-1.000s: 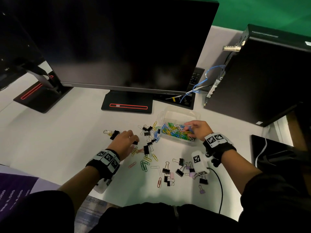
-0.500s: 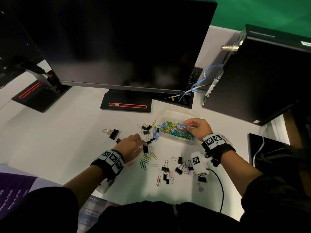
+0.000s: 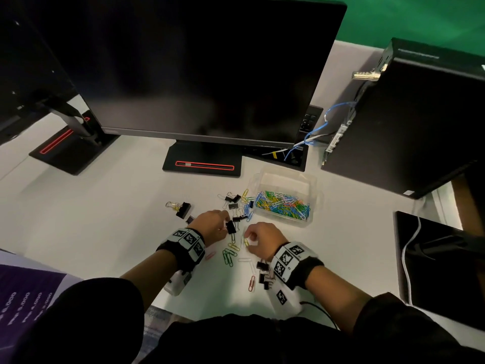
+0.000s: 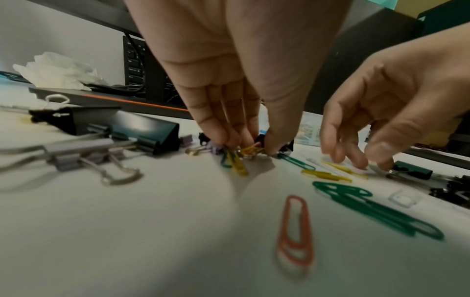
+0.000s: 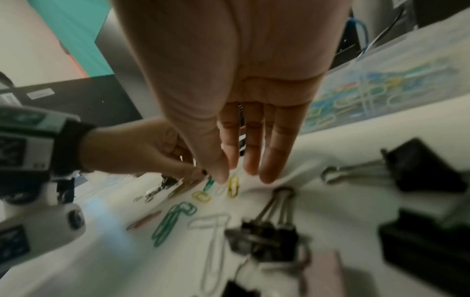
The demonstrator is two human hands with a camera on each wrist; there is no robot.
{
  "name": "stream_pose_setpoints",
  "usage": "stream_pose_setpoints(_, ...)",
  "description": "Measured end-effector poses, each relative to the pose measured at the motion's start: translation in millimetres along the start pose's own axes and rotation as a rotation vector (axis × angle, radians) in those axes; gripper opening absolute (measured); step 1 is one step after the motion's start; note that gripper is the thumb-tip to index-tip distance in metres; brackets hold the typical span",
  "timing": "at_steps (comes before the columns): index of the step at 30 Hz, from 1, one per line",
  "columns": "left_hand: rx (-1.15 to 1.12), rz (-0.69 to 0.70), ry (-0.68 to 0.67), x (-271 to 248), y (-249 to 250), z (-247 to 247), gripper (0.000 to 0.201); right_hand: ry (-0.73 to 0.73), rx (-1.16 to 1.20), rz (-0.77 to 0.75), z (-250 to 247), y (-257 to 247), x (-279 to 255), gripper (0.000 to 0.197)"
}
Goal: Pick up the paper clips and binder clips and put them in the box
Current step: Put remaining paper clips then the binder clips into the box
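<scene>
A clear plastic box (image 3: 307,222) half full of coloured paper clips (image 3: 283,204) stands right of centre on the white table. Loose paper clips (image 3: 228,256) and black binder clips (image 3: 233,204) lie scattered in front of it. My left hand (image 3: 225,227) pinches a small bunch of clips (image 4: 239,158) against the table, with a black binder clip (image 3: 231,227) at its fingertips. My right hand (image 3: 248,239) hovers beside it. Its fingers (image 5: 250,160) point down and spread over a yellow paper clip (image 5: 232,185), gripping nothing.
A large black binder clip (image 3: 183,209) lies to the left. More binder clips (image 3: 262,274) and a red paper clip (image 3: 252,283) lie by my right wrist. A monitor (image 3: 199,69) on its stand (image 3: 202,164) is behind, and a computer tower (image 3: 409,122) at the right.
My right hand has left the box and come back down to the loose clips beside my left hand. My left hand has shifted right and gathered clips.
</scene>
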State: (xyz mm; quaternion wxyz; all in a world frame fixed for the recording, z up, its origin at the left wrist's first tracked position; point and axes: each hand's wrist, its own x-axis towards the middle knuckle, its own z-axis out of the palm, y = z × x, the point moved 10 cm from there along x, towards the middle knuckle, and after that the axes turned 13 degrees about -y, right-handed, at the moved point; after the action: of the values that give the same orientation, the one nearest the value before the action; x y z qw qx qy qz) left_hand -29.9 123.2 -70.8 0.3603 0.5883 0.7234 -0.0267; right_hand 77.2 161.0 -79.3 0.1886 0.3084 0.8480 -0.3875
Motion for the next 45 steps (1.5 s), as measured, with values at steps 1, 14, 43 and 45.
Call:
stream_pose_setpoints(1,-0.027,-0.009,0.009,-0.9,-2.2,-1.1,0.031,0.014,-0.001,0.001,2.0,-2.0,1.7,0.028)
stream_pose_setpoints(14,-0.399,-0.039,0.311,-22.3,-23.3,-28.3,0.027,0.048,0.054,0.028,3.4,1.2,10.5,0.035)
stream_pose_setpoints(43,-0.074,0.040,0.186,-63.0,-31.6,7.2,0.044,-0.066,-0.144,-0.274,11.3,-35.6,16.1,0.036)
stream_pose_setpoints(45,-0.070,-0.034,-0.032,-55.4,-34.0,30.2,0.059,-0.081,-0.127,-0.228,5.9,-20.0,8.2,0.038)
